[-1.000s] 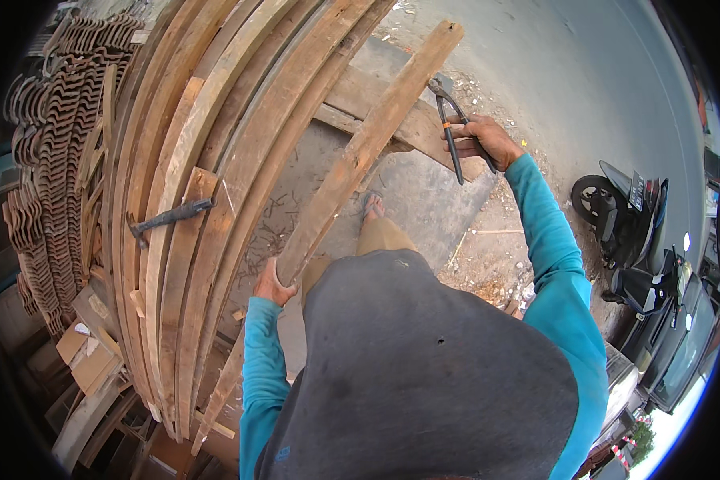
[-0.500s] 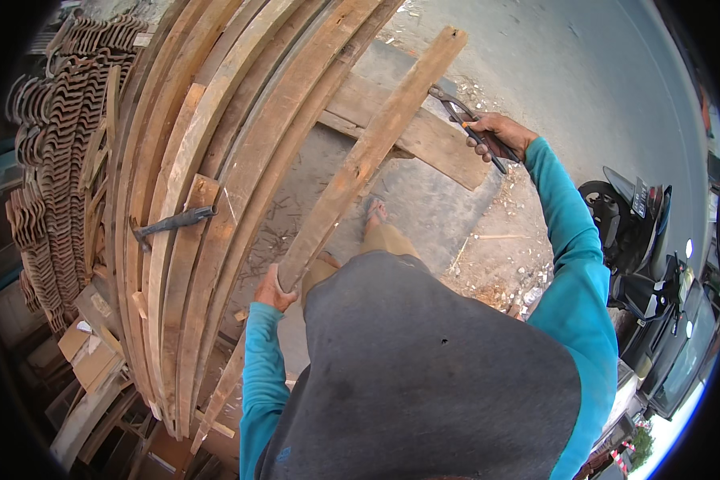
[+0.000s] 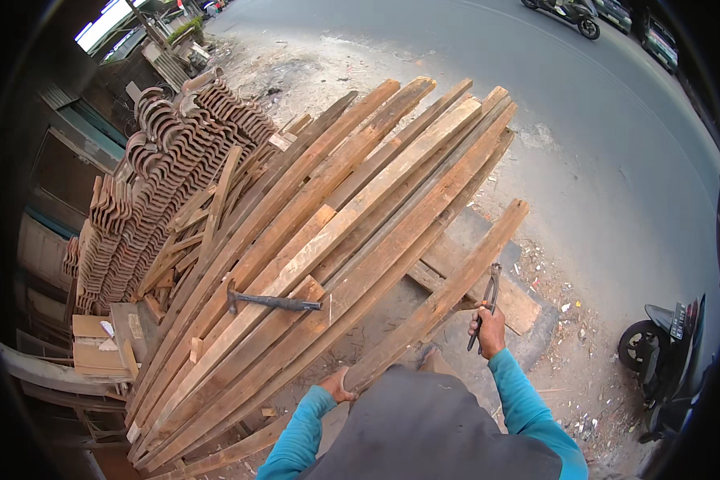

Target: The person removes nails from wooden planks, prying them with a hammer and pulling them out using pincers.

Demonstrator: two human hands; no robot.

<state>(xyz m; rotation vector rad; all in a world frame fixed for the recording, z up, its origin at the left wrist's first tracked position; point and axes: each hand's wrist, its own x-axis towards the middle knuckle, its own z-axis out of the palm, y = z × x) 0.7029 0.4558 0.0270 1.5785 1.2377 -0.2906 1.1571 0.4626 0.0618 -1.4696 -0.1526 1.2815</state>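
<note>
My left hand (image 3: 338,385) is closed around the near end of a long wooden beam (image 3: 448,292), which slants away to the far right. Its far part lies across a wide plank (image 3: 522,311) on the ground. In my right hand (image 3: 489,330), just right of the beam, is a pair of dark metal pincers (image 3: 494,286). Their jaws point away from me, clear of the fist, near the beam's right side. A hammer (image 3: 284,302) with a dark handle rests on the stacked beams (image 3: 376,232) to my left.
Curved roof tiles (image 3: 156,212) stand stacked at the far left, beside short wood scraps (image 3: 220,192). A cardboard box (image 3: 100,344) sits below them. Rubble (image 3: 564,296) litters the ground on the right. A parked motorcycle (image 3: 656,352) stands at the right edge, and a road (image 3: 616,160) runs beyond.
My view has swung up and left, showing more of the beam stack and road. The pincers have turned from slanting left to nearly upright, and their handles look closer together. Both hands keep their holds.
</note>
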